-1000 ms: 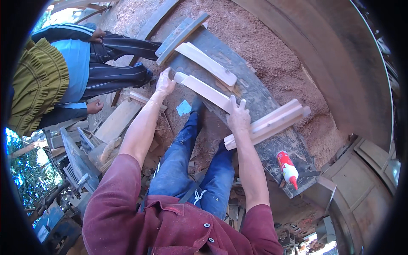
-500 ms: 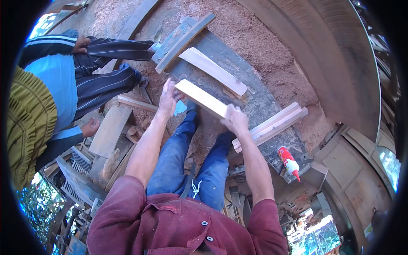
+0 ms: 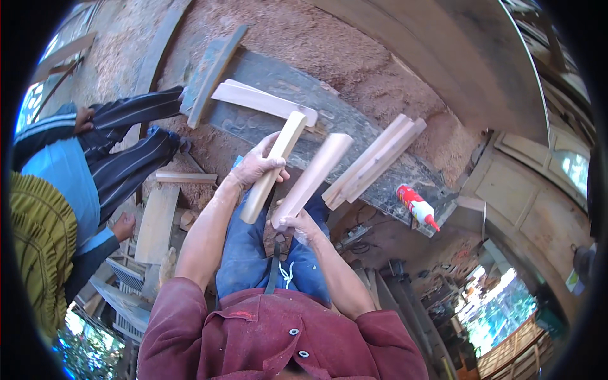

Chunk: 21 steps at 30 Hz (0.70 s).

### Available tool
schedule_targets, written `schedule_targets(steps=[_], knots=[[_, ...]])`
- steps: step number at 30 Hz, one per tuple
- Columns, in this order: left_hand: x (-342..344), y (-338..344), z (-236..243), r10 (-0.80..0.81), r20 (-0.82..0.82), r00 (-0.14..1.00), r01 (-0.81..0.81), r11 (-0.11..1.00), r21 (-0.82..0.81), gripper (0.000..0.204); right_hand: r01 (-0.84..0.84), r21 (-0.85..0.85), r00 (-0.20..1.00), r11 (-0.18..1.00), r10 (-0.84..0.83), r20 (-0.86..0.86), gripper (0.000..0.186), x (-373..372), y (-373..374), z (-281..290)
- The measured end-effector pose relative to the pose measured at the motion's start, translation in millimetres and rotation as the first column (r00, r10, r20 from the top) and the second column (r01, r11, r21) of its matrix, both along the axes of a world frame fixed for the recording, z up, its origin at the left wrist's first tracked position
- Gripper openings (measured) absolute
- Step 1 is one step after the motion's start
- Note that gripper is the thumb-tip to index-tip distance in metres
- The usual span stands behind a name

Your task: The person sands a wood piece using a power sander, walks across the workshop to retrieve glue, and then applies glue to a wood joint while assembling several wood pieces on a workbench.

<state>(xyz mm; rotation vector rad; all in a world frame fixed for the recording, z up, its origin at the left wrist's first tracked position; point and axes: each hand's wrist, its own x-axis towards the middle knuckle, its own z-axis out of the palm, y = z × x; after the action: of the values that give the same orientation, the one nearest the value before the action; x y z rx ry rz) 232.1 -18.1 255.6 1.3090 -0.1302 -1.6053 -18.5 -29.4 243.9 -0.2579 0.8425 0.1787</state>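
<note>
My left hand (image 3: 258,163) is wrapped round a pale yellowish wooden slat (image 3: 273,168), which tilts up and away from me. In my right hand (image 3: 300,227) is the lower end of a second, pinkish wooden slat (image 3: 315,177) with a rounded far edge. The two slats lean the same way, side by side with a gap between them. Beyond them, two flat boards (image 3: 263,101) rest one over the other on the grey workbench (image 3: 354,117). To the right, a group of narrow wooden strips (image 3: 377,163) lies across the bench.
A red and white glue bottle (image 3: 418,206) lies at the bench's right end. A long wooden bar (image 3: 217,76) crosses its far left end. At left stands a person (image 3: 63,183) in dark striped trousers. Wood shavings (image 3: 266,35) cover the floor behind; a large brown panel (image 3: 443,57) rises at right.
Before, a single slat was visible between my hands, held crosswise. Now each hand holds its own slat, pointing away from me. The view has shifted, so the bench appears further left.
</note>
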Motion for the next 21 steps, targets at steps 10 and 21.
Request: schedule_targets(steps=[10, 21], knots=[[-11.9, -20.7, -37.8, -0.235, -0.550, 0.802, 0.278, 0.960, -0.005, 0.067, -0.162, -0.633, 0.978, 0.757, 0.038, -0.204, 0.063, -42.7, -59.1, 27.2], [-68.0, -17.6, -3.3, -0.355, -0.474, 0.806, 0.435, 0.898, 0.067, 0.083, -0.297, -0.805, 0.901, -0.514, 0.128, -0.414, 0.058, -26.2, -161.6, 46.2]])
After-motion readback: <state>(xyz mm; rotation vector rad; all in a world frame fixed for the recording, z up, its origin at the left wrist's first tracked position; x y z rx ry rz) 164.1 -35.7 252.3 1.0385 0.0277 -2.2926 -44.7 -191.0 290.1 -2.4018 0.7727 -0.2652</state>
